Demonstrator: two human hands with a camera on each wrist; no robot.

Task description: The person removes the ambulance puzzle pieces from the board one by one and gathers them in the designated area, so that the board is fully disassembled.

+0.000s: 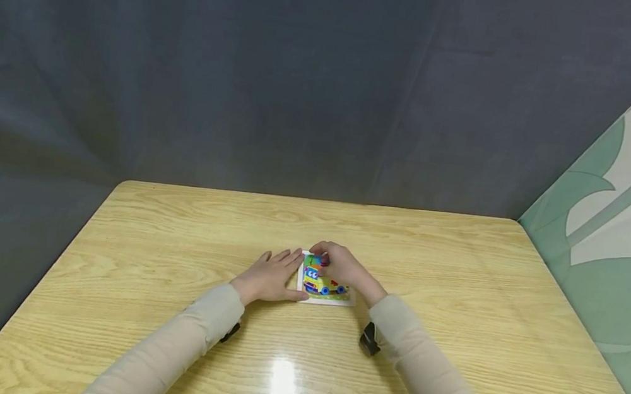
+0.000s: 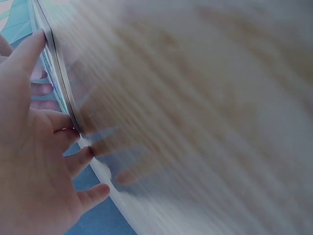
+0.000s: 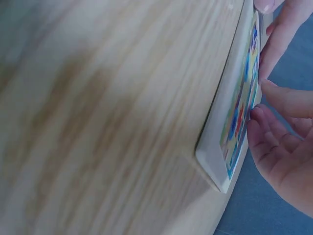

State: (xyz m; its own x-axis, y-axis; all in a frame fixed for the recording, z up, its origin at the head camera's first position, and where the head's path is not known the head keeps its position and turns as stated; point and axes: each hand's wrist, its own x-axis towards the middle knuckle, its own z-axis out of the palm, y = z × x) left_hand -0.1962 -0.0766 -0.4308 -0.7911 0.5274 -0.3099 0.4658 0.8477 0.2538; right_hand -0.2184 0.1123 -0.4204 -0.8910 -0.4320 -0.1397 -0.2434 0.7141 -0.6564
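A small white-framed board (image 1: 327, 302) with a colourful cartoon truck picture lies flat on the table. In the right wrist view its white frame (image 3: 211, 155) shows side-on, low and thick-edged. My left hand (image 1: 270, 277) rests at its left side with fingers spread; the fingertips and thumb touch the frame's left part. From above, my right hand (image 1: 345, 268) reaches over the board's upper right with fingers bent down. Thumb and fingertips (image 3: 257, 113) meet close to the picture's surface. A small dark red patch shows beside them; whether they pinch a loose piece is hidden.
The wood-grain table (image 1: 176, 221) extends around the board on all sides. Behind it hangs a dark curtain (image 1: 280, 92), and a green and white leaf-patterned cloth (image 1: 600, 262) borders the right side. Both forearms wear light sleeves, with dark devices (image 1: 370, 340) beneath the wrists.
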